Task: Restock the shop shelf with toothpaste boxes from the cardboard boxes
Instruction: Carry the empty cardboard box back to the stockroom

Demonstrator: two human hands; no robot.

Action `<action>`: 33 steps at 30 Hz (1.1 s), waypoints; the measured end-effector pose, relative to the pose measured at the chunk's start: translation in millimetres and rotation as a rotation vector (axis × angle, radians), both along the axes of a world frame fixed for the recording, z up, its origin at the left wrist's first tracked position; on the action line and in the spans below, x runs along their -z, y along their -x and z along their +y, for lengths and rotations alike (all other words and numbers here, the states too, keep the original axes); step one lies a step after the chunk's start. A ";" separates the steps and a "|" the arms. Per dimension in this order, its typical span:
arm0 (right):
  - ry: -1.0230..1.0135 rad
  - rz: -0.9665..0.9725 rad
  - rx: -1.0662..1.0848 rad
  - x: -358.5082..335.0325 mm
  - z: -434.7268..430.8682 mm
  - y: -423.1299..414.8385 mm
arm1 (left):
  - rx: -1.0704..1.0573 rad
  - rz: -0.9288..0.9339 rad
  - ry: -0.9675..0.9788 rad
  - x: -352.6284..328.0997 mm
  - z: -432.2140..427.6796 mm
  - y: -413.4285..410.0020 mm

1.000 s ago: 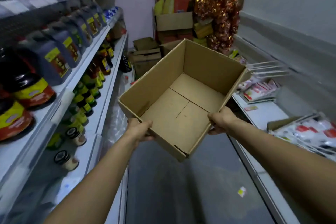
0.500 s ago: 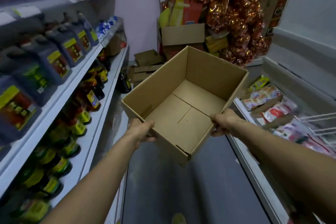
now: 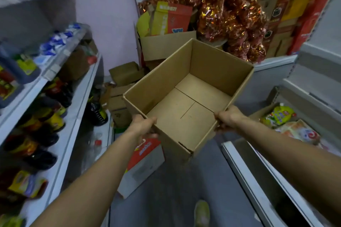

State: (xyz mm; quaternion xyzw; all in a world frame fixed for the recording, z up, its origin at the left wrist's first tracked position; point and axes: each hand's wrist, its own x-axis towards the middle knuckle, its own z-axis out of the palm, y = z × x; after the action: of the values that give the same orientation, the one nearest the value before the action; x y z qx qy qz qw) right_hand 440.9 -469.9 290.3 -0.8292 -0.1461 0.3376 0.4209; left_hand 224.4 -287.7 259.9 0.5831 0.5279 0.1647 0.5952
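Two hands are holding the empty box (image 3: 217,64) in the air over the aisle: your left hand (image 3: 143,125) and right hand (image 3: 227,119) are clamping its two near walls, probably to carry it level.

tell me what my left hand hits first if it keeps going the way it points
The cardboard box: the left hand grips its near-left wall, so going on would push straight into that wall. Depth beyond the box is unclear.

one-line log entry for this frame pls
phase: holding box | cardboard box: open, empty, held over aisle floor | left hand: grips near-left rim | right hand: grips near-right rim
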 end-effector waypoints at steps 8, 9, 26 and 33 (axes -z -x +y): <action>0.078 0.069 0.059 33.2 176.8 -143.8 | 0.018 0.059 0.113 40.1 181.0 -154.2; 0.099 0.076 0.065 36.1 193.9 -157.7 | 0.019 0.070 0.118 44.4 198.8 -169.3; 0.285 0.267 0.257 128.4 333.3 -266.7 | 0.211 0.221 0.334 144.3 357.4 -309.9; 0.366 0.192 0.287 144.0 345.8 -263.7 | 0.216 0.289 0.294 148.1 359.8 -312.1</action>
State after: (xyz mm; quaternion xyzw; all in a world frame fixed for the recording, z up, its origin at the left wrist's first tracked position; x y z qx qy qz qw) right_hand 704.7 -124.1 146.3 -0.8679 0.0774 0.3723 0.3195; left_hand 536.5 72.2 111.8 0.5609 0.5604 -0.0640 0.6060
